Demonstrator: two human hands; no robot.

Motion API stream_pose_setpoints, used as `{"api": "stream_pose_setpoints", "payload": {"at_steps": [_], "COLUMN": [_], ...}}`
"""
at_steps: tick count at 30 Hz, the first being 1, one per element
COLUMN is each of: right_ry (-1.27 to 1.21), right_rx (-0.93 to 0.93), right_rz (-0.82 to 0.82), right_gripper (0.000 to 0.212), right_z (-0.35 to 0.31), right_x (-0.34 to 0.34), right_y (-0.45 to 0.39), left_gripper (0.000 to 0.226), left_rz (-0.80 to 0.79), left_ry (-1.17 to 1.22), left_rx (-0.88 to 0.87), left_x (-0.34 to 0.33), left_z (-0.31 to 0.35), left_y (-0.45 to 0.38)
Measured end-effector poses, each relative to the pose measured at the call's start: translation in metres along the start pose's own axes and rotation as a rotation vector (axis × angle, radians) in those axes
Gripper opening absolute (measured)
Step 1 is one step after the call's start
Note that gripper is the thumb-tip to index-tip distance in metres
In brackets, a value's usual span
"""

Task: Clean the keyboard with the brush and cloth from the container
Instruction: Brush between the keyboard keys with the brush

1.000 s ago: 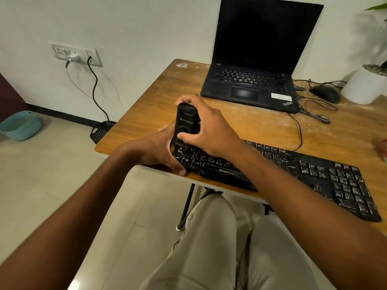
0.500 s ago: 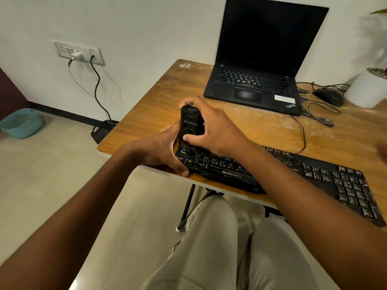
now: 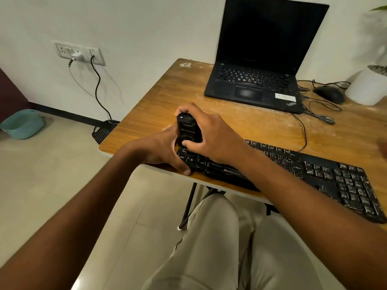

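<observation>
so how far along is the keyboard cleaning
Early. The right hand grips a black brush tool upright on the left end of the keyboard, while the left hand holds that end steady. That is the step in hand. White dust still shows between keys across the middle and right end, so most brushing remains. No cloth is visible, so wiping looks not yet begun.

the keyboard's left end is hidden under both hands; brush bristles unseen.
</observation>
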State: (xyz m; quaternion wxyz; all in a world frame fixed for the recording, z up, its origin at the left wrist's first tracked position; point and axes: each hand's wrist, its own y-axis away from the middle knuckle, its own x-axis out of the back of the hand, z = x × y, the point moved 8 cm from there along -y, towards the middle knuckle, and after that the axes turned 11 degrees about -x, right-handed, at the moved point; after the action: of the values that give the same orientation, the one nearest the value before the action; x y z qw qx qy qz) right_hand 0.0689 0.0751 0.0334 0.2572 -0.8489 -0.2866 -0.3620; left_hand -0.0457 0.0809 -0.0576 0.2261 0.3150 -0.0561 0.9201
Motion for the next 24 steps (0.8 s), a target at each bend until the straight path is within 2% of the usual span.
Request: {"api": "stream_pose_setpoints", "payload": {"at_steps": [6,8,10,13,18,21,24], "right_ry": [0.280,0.223,0.089,0.035,0.125,0.172,-0.002], "right_rx": [-0.021,0.013,0.046,0.049,-0.194,-0.263,-0.234], "right_rz": [-0.085,-0.017,0.019,-0.013,-0.133,-0.165,-0.036], "right_gripper": [0.065,0.065,0.063,0.061,0.067,0.068,0.065], "right_z": [0.005,-0.002,-0.009,-0.008,0.028,0.033,0.023], "right_x": [0.026,0.027,0.017,0.001,0.033,0.056,0.057], "right_y": [0.004,0.002,0.001,0.005,0.024,0.031,0.018], "left_gripper": [0.143,0.141,0.128,0.120,0.164,0.168,0.167], "left_rz": [0.016,0.014,0.003,-0.007,0.002,-0.003,0.000], "left_ry": [0.065,0.052,0.004,-0.017,0.045,0.046,0.040], "left_rx": [-0.015,-0.018,-0.013,0.002,0.057,0.064,0.072], "left_x": [0.001,0.000,0.000,0.000,0.000,-0.001,-0.001], "left_z": [-0.002,-0.002,0.000,0.000,-0.009,-0.011,-0.012], "left_y": [-0.001,-0.002,-0.001,0.000,0.001,0.002,0.000]}}
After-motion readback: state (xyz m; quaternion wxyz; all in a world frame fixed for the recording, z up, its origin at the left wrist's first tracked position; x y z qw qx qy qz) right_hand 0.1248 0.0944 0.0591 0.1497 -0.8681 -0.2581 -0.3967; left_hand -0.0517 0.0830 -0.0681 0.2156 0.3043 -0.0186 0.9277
